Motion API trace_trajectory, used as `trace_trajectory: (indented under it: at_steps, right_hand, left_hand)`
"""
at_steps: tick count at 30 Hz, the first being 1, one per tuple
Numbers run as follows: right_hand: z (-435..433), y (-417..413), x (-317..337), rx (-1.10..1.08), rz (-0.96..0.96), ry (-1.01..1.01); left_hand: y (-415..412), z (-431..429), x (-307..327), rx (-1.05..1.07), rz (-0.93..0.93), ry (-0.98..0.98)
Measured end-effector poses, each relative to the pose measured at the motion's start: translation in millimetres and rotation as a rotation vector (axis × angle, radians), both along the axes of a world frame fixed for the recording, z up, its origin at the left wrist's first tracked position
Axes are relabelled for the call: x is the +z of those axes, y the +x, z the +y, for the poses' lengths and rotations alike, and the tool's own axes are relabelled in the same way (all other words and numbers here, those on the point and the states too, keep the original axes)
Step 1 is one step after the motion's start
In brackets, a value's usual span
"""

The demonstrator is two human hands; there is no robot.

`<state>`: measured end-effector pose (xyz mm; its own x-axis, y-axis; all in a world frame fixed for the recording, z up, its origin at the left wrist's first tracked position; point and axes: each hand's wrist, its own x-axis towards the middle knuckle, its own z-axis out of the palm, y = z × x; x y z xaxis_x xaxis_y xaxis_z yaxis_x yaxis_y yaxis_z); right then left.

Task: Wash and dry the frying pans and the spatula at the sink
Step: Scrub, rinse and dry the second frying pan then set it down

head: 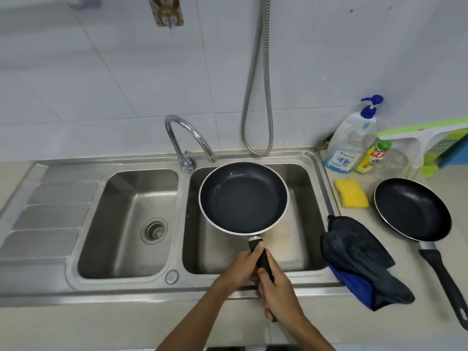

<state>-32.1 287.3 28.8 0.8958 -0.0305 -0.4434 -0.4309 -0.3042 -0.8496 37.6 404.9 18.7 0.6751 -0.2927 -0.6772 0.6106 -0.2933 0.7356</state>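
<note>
The round dark navy frying pan [243, 198] has a silver rim and a black handle. The second round frying pan [412, 210], black inside, shares that silver rim and black handle. It lies on the beige table [367, 330]. The rectangular foam sponge [350, 193] is yellow. The crumpled cloth [359, 259] is dark grey over bright blue. The clear plastic pump bottle [352, 138] has a blue pump. The small yellow squeeze bottle [372, 158] has a green cap. The steel double sink [126, 287] is plain grey.

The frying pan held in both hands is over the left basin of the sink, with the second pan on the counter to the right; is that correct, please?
Not quite: in the head view the frying pan is over the right basin, not the left. The left hand and right hand do hold it, and the second pan is on the counter to the right.
</note>
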Motion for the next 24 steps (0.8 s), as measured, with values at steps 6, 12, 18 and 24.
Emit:
trace_trajectory:
  at_steps: [6, 12, 18, 24]
  right_hand:
    - [11, 0, -15, -0.063, 0.045, 0.063]
    - [17, -3, -15, -0.097, 0.059, 0.07]
    - [11, -5, -10, -0.135, 0.054, 0.071]
    - [8, -4, -11, -0.159, 0.078, 0.072]
  left_hand:
    - [76, 109, 16, 0.029, -0.495, 1.057]
    - [204, 131, 53, -0.121, -0.968, 1.074]
    - [247, 135, 36, -0.465, -0.802, 1.222]
    - [233, 138, 26, -0.328, -0.893, 1.23]
